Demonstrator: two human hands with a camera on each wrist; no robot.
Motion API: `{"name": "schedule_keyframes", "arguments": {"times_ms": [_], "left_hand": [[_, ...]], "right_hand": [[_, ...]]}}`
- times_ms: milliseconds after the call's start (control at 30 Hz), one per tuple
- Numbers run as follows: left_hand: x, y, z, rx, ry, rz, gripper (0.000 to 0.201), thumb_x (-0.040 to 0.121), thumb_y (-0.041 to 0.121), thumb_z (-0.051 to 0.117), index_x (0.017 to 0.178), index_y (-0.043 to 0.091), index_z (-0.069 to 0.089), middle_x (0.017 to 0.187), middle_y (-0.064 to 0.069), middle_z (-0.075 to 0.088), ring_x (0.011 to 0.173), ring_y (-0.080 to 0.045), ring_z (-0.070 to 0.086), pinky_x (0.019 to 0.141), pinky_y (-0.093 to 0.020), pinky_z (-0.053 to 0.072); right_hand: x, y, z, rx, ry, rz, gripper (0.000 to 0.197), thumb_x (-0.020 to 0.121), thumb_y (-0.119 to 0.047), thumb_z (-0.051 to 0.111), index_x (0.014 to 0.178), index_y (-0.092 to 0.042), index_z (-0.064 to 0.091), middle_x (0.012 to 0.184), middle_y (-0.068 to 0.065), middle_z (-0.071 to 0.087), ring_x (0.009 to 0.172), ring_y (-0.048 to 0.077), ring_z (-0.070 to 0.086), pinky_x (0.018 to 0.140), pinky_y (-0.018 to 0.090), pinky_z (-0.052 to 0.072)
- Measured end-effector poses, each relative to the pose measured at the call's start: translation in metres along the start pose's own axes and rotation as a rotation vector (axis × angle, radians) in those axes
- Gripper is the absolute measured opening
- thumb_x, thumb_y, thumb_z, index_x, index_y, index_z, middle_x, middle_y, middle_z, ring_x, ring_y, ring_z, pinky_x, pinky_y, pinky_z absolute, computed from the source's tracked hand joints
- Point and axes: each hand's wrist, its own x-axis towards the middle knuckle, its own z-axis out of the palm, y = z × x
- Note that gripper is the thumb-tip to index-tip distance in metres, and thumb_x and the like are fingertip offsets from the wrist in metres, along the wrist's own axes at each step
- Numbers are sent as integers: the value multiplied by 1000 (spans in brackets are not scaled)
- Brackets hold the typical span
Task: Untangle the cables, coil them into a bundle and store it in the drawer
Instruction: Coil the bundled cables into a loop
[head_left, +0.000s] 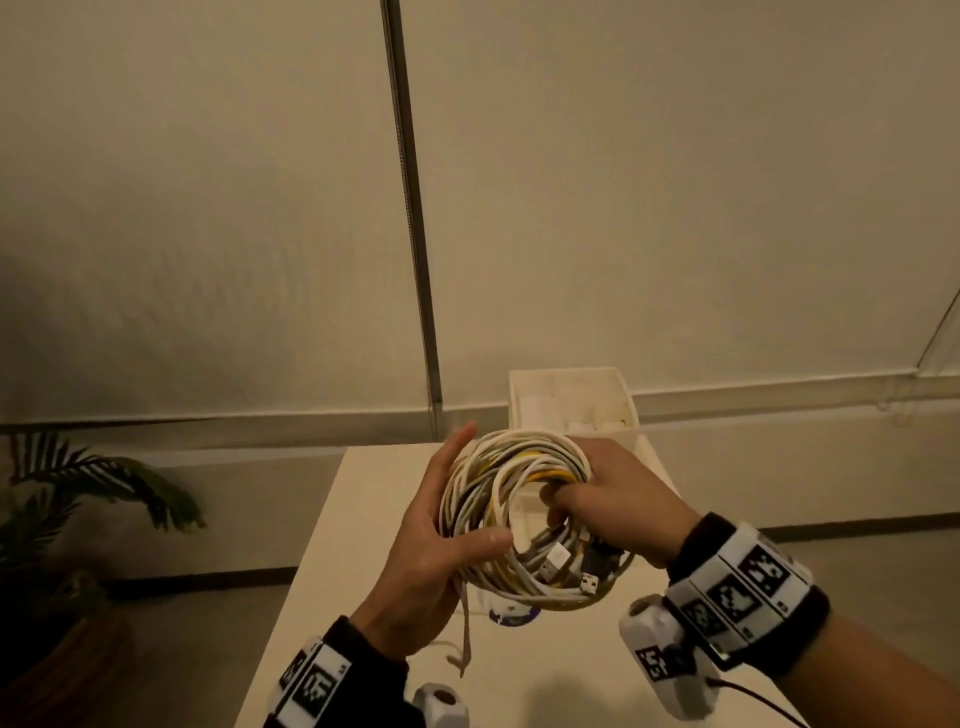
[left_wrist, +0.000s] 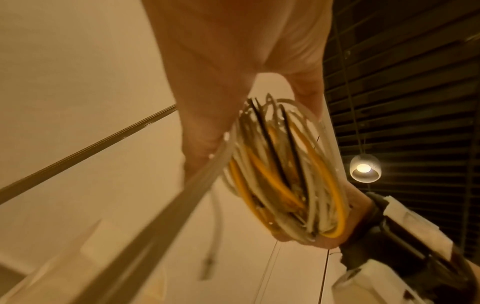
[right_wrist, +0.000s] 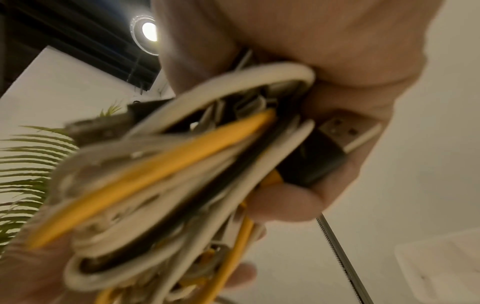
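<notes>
A coil of white, yellow and black cables (head_left: 519, 514) is held up above the white table (head_left: 363, 519) between both hands. My left hand (head_left: 431, 540) cups the coil's left side, thumb laid across the lower strands and fingers stretched up behind it. My right hand (head_left: 608, 499) grips the right side, fingers curled through the loop. Several USB plugs (head_left: 558, 558) bunch at the bottom right. A loose beige cable end (head_left: 465, 639) dangles below the left palm. The right wrist view shows the coil (right_wrist: 168, 174) and a black USB plug (right_wrist: 324, 152) in the grip; in the left wrist view the coil (left_wrist: 285, 174) appears edge-on.
An open white drawer box (head_left: 571, 400) stands at the table's far edge behind the hands. A potted plant (head_left: 78, 519) is on the floor at the left. A metal pole (head_left: 410, 208) runs up the wall. A round sticker (head_left: 511, 616) lies on the table under the coil.
</notes>
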Motion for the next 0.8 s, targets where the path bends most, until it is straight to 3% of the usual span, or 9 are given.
{"name": "schedule_keyframes", "arguments": {"times_ms": [67,200,333,467,567,667,800], "left_hand": [[3,3,-4,-72,-51,-61,92,65,7,78,145,27,38,135,-19,57,123,-43,56,94,-51,53],[7,7,-4,-68,-147,-141,69,72,10,73,136,10,48,128,-28,58,116,-44,60,87,-47,57],[9,10,7,10,8,-108,70,70,18,78,133,8,51,116,-27,65,110,-46,63,89,-58,54],[27,14,23,85,236,-39,56,77,3,78,126,13,55,95,-14,71,73,-29,70,64,-40,61],[38,21,31,107,254,7,54,83,-8,65,126,22,53,84,-12,67,52,-21,61,56,-37,57],[43,23,30,100,189,-1,59,87,-11,55,133,25,50,70,-10,58,45,-18,50,50,-33,51],[47,26,31,-9,184,26,54,85,-9,53,134,11,45,62,-6,49,41,-13,38,42,-25,39]], "right_hand": [[1,-3,-2,15,-7,-18,13,82,-8,61,81,-20,66,75,5,71,72,19,69,78,44,58],[7,-6,0,-47,10,-22,14,80,-9,59,84,-20,66,77,3,70,74,20,67,78,42,57],[14,-2,0,-31,60,39,14,78,-7,58,78,-19,65,73,4,71,72,21,69,77,42,57],[23,-1,-2,56,81,34,13,77,-6,60,81,-17,66,73,5,72,71,21,70,78,46,58],[22,5,-6,108,114,15,9,78,-11,65,82,-19,67,75,5,72,72,21,70,78,46,57],[20,8,-12,164,87,13,9,79,-12,68,82,-20,67,74,5,71,71,20,70,75,42,59],[18,8,-16,291,54,-25,11,82,-18,69,93,-19,69,83,8,73,78,22,70,75,39,58]]}}
